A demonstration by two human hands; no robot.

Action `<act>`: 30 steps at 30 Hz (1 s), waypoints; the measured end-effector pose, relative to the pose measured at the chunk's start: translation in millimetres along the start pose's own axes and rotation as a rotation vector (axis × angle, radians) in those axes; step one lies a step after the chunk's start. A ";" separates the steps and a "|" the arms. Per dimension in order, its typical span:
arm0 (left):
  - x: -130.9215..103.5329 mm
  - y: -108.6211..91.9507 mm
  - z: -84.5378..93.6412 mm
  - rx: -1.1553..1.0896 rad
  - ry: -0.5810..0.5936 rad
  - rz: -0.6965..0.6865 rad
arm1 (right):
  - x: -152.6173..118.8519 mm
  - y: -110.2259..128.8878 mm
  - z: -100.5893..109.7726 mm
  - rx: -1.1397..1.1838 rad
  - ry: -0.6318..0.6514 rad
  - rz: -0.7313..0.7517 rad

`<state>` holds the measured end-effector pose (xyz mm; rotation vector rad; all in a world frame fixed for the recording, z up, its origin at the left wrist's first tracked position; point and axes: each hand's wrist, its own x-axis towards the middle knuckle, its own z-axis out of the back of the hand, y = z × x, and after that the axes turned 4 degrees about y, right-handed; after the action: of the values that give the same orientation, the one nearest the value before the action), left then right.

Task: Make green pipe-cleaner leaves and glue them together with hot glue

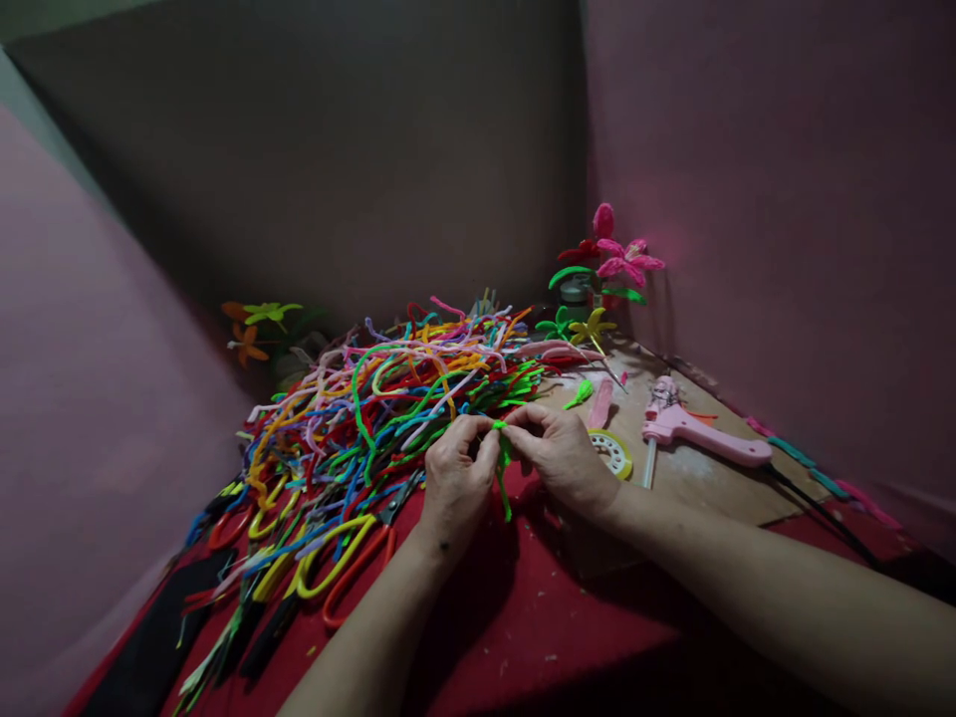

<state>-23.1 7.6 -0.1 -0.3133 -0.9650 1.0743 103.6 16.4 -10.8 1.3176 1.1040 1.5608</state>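
At the bench's far left corner stand small orange and yellow-green pipe-cleaner flowers (258,324). Across the left half of the bench sprawls a big tangled heap of pipe cleaners (373,418) in many colours, with yellow- and orange-handled scissors (336,558) lying at its near edge on the red cover (553,627).

Near the bench's middle, both hands meet. The left hand (455,478) and right hand (560,453) each pinch the top of a bright green pipe cleaner (502,463), fingers narrowed tight on it, thumb against forefinger; its loose tail hangs down between the hands, above the red cover. The work looks like twisting or folding the green piece into a shape, and the next move probably calls for a firm, small turn of the fingertips while the other hand keeps the piece from slipping.

To the right lie a yellow tape roll (613,450) and a pink glue gun (702,430) on bare board. At the far right corner stands a finished pink flower (623,259).
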 end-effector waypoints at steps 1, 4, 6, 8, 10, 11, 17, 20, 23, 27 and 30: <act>0.9 0.5 0.2 -0.012 -0.003 0.019 | 0.4 -1.1 -0.2 -0.011 0.000 0.010; 4.1 4.0 1.1 -0.072 -0.027 0.112 | 1.7 -5.9 -1.6 -0.034 -0.035 0.059; 6.1 6.8 2.0 -0.168 -0.044 0.190 | 2.1 -8.1 -3.1 -0.036 -0.069 0.056; 7.8 8.8 3.1 -0.285 -0.055 0.250 | 1.6 -7.8 -4.7 -0.033 -0.047 -0.020; 8.8 9.3 4.0 -0.362 -0.067 0.278 | 0.6 -5.5 -5.9 -0.017 0.043 -0.152; 9.1 9.1 4.4 -0.381 -0.074 0.285 | 0.2 -4.0 -6.3 -0.001 0.091 -0.213; 9.7 5.1 4.9 -0.485 -0.055 0.307 | 1.2 0.8 -5.0 0.194 0.143 -0.264; 10.0 3.5 4.1 -0.560 -0.033 0.322 | 2.9 -1.4 -3.6 0.203 0.117 -0.263; 9.8 0.8 3.6 -0.651 -0.043 0.352 | 3.7 -4.2 -3.3 0.221 0.085 -0.248; 11.0 -5.1 6.4 -0.669 -0.079 0.354 | 4.4 -4.7 -3.2 0.275 0.088 -0.258; 13.0 -6.9 10.2 -0.603 -0.208 0.352 | 5.2 -3.2 -2.4 0.337 0.078 -0.328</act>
<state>-25.3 13.1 16.8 -0.9048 -1.4529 1.1255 100.6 22.0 -12.6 1.2179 1.5974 1.2274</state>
